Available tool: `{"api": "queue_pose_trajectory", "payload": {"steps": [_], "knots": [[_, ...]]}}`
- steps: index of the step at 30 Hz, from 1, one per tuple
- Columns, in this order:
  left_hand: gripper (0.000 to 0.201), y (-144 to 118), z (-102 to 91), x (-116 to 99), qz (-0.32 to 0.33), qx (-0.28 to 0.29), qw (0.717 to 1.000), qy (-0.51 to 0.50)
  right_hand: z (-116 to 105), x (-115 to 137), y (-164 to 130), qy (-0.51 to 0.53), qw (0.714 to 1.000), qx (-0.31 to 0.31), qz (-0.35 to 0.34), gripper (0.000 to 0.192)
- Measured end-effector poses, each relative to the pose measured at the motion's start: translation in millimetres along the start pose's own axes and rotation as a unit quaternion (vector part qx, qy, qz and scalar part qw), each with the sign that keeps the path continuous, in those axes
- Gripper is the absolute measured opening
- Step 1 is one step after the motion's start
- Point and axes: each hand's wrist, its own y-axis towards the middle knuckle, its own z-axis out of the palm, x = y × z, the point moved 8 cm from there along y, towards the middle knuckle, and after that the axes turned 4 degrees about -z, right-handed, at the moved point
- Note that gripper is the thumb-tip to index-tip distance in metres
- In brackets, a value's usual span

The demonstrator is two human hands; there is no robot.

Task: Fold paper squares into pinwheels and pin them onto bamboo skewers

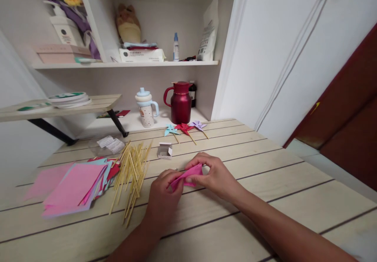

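A folded piece of pink paper [193, 171] is held between both hands, just above the slatted table [265, 175]. My left hand [166, 189] pinches its left end. Around the right end, the fingers and thumb of my right hand [213, 175] are closed. Beyond the hands lies a small open white box [165, 151]; its contents cannot be made out. To the left of my left hand, thin wooden sticks [132, 171] are spread in a loose pile. Farther left is a stack of coloured paper sheets [76, 183], pink on top.
Three paper pinwheels on sticks, light blue [171, 130], red [184, 128] and purple [198, 125], lie at the back. Behind them stand a red jug [180, 104] and a tumbler [145, 111]. A raised wooden shelf [103, 103] overhangs the left side.
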Motion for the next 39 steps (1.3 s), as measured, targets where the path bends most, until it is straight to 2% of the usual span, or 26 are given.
{"api": "queue_pose_trajectory", "payload": {"steps": [2, 4, 6, 7, 9, 11, 13, 15, 17, 19, 22, 24, 25, 29, 31, 33, 37, 39], "knots": [[0.012, 0, 0.5, 0, 0.002, 0.001, 1.000, -0.001, 2, 0, -1, 0.004, 1.000, -0.001, -0.007, 0.005], [0.011, -1, 0.5, -1, 0.000, 0.001, 1.000, -0.001, 1, -2, -1, 0.013, 1.000, -0.017, 0.001, 0.013], [0.013, -1, 0.5, 0, -0.011, 0.001, 1.000, -0.014, 0, -9, -1, 0.046, 0.997, -0.039, 0.046, 0.019], [0.021, -1, 0.2, 2, -0.021, -0.001, 0.999, -0.034, -1, -15, -2, 0.084, 0.992, -0.052, 0.083, 0.020], [0.048, 1, -3.0, 6, -0.036, -0.022, 0.994, -0.099, 2, -29, -5, 0.197, 0.963, -0.084, 0.161, 0.020], [0.068, 5, -9.3, 12, -0.044, -0.063, 0.984, -0.164, 6, -40, -7, 0.325, 0.914, -0.123, 0.210, 0.025], [0.069, 8, -14.9, 23, -0.069, -0.101, 0.974, -0.193, 7, -47, -6, 0.408, 0.873, -0.161, 0.215, 0.031], [0.067, 10, -14.7, 41, -0.133, -0.116, 0.963, -0.206, 7, -50, -4, 0.434, 0.857, -0.185, 0.205, 0.033], [0.063, 11, -7.5, 53, -0.181, -0.093, 0.954, -0.221, 8, -50, -4, 0.443, 0.852, -0.201, 0.194, 0.032], [0.062, 11, 3.7, 54, -0.183, -0.047, 0.953, -0.237, 10, -50, -5, 0.449, 0.846, -0.216, 0.188, 0.032], [0.061, 8, 22.2, 39, -0.152, 0.037, 0.945, -0.286, 16, -49, -10, 0.439, 0.848, -0.230, 0.189, 0.034], [0.056, 4, 32.9, 28, -0.156, 0.093, 0.930, -0.319, 22, -47, -13, 0.435, 0.852, -0.220, 0.192, 0.034], [0.053, 1, 34.9, 24, -0.166, 0.103, 0.925, -0.326, 25, -46, -14, 0.436, 0.853, -0.212, 0.194, 0.034], [0.042, -7, 20.2, 23, -0.229, 0.013, 0.925, -0.304, 40, -43, -17, 0.451, 0.849, -0.173, 0.212, 0.034], [0.041, -10, 16.5, 23, -0.240, -0.002, 0.925, -0.294, 43, -42, -17, 0.453, 0.848, -0.165, 0.219, 0.035], [0.041, -11, 18.4, 22, -0.238, 0.015, 0.923, -0.301, 43, -42, -17, 0.453, 0.847, -0.167, 0.222, 0.036], [0.042, -11, 30.5, 18, -0.224, 0.095, 0.911, -0.334, 40, -45, -17, 0.458, 0.840, -0.182, 0.226, 0.036], [0.041, -12, 33.1, 17, -0.219, 0.113, 0.906, -0.343, 39, -45, -17, 0.459, 0.840, -0.182, 0.226, 0.036]]}}
